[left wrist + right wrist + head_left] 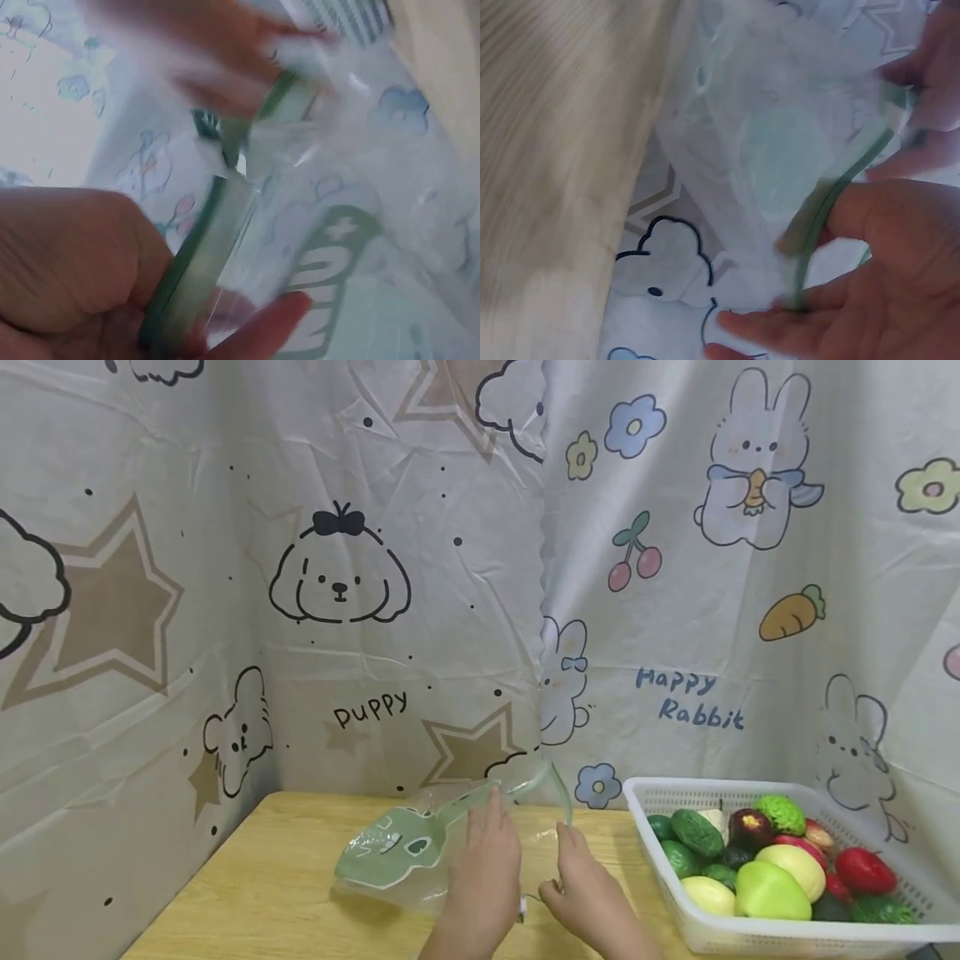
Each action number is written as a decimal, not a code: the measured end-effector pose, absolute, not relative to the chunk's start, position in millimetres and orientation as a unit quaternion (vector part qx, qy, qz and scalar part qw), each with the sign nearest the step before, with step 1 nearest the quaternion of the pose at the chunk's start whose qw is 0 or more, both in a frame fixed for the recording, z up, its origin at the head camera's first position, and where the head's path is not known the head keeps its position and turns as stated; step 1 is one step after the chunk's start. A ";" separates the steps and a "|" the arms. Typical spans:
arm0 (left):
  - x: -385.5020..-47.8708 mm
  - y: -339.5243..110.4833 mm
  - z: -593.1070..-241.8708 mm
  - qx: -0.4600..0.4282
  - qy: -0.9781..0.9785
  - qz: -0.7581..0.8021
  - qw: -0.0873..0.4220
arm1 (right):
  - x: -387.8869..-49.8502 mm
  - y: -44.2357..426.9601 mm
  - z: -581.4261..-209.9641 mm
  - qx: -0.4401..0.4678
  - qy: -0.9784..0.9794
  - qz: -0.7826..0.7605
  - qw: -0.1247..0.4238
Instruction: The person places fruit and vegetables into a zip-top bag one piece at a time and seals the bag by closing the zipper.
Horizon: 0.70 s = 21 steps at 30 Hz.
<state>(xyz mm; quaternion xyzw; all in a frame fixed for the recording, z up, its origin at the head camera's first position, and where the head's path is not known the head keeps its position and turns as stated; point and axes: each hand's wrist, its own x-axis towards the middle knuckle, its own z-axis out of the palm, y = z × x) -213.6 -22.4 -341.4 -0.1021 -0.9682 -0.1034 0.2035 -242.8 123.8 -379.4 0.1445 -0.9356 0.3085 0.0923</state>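
A clear plastic zip bag (401, 847) with a green and white print is held up over the table, its mouth spread apart. My left hand (483, 864) grips one side of the mouth; in the left wrist view its thumb and fingers pinch the green zip strip (196, 262). My right hand (588, 889) holds the other side. In the right wrist view the thumb and fingers of the right hand (885, 255) lie on both sides of the green rim (821, 214). The inside of the bag is blurred.
To the right stands a white plastic basket (652, 852) heaped with fruit and vegetables, such as a green pear (772, 892) and a red pepper-like piece (865, 870). The wooden table (247, 877) ends at a printed curtain (420, 568).
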 end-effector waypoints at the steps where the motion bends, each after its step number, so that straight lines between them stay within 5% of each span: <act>1: -213.4 -24.7 -339.3 -0.089 -0.964 -0.123 0.218 | -243.4 125.4 -381.3 0.141 -0.940 0.297 0.089; 5: -212.4 -33.3 -331.9 -0.096 -0.933 -0.190 0.291 | -244.3 132.8 -382.9 0.169 -0.930 0.318 0.080; 10: -197.2 -31.1 -323.1 -0.181 -0.917 -0.234 0.268 | -240.2 133.4 -381.7 0.242 -0.869 0.427 0.063; 17: -177.2 -27.6 -309.4 -0.190 -0.887 -0.239 0.346 | -239.4 125.8 -375.3 0.243 -0.862 0.406 0.181; 21: -176.6 -38.2 -302.6 -0.209 -0.887 -0.276 0.305 | -243.4 129.0 -364.2 0.238 -0.825 0.470 0.204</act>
